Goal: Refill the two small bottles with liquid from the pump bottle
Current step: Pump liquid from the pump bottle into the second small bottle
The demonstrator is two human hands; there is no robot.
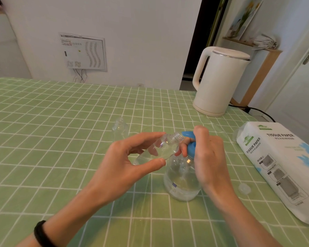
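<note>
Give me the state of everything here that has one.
Held small bottle: uncapped, tilted, mouth at the pump spout, gripped by left hand.
Pump bottle: upright, right hand gripping its top.
Second small bottle: uncapped, upright, untouched.
Loose cap: on the table.
Kettle: lid shut.

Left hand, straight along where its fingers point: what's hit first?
Probably the blue spout of the pump bottle; the small bottle in the left hand has its mouth beside it. Depth unclear.

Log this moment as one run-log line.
left hand holds small bottle tilted, mouth at blue nozzle | right hand grips head of pump bottle | other small bottle upright, uncapped, on table behind
</note>
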